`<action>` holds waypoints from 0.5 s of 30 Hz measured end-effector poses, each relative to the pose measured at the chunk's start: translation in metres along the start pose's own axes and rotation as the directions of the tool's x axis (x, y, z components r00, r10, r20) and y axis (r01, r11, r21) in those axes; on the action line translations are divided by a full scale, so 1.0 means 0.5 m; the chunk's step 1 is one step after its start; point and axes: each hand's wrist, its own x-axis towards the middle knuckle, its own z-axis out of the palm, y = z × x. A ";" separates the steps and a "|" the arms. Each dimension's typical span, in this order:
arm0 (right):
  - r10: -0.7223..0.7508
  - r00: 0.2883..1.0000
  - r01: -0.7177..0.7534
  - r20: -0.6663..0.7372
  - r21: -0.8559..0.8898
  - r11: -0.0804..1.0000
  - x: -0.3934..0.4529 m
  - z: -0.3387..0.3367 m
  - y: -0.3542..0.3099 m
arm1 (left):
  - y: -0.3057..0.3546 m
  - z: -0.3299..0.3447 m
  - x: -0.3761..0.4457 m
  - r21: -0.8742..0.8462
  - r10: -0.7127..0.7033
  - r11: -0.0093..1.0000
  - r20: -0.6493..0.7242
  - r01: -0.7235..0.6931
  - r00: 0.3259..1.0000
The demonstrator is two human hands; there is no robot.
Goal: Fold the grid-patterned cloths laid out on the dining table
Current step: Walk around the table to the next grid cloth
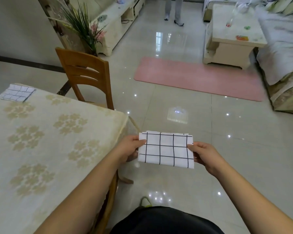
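A white cloth with a black grid [166, 150], folded into a small rectangle, is held in the air over the floor, to the right of the dining table [46, 142]. My left hand [128, 149] pinches its left edge, thumb on top. My right hand [205, 154] pinches its right edge the same way. A second folded grid cloth [18, 92] lies flat at the far left corner of the table.
The table carries a cream tablecloth with a beige flower print. A wooden chair [86, 73] stands at its far side, with a potted plant [85, 26] behind. A pink mat [198, 78], a coffee table [233, 34] and a sofa lie beyond. A person's legs [174, 10] stand far off.
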 end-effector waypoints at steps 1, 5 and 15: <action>0.009 1.000 -0.009 -0.001 0.002 1.000 0.015 0.001 -0.012 | 0.011 -0.009 0.016 -0.008 -0.002 1.000 0.000 0.002 1.000; 0.047 0.999 -0.047 0.016 0.003 0.999 0.075 0.010 -0.056 | 0.050 -0.030 0.072 -0.045 -0.012 0.999 0.004 0.012 1.000; 0.108 0.990 -0.112 0.095 0.041 0.993 0.279 -0.028 -0.169 | 0.148 -0.017 0.258 -0.031 -0.083 0.996 -0.100 0.080 0.992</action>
